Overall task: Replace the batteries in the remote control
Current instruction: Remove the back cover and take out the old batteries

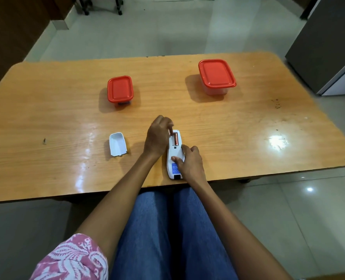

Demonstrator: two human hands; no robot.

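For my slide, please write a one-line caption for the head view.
Left hand fingers a battery in the open remote control, steadied by right hand; cover lies aside.

White remote (174,158), face down, blue label near its 6 o'clock end, copper-orange battery (176,138) in the open bay. White cover (117,147) at the remote's 9 o'clock. Two tubs, red lids: small (119,88) at 11 o'clock, large (216,73) at 1 o'clock. Table (56,110) glossy orange-tan woodgrain. Blue jeans (167,235); sleeve (72,259) pink, white leaf print.

Overhead light glares on the glossy table (276,141); soft shadows, sharp centre, wide-angle bending at edges.
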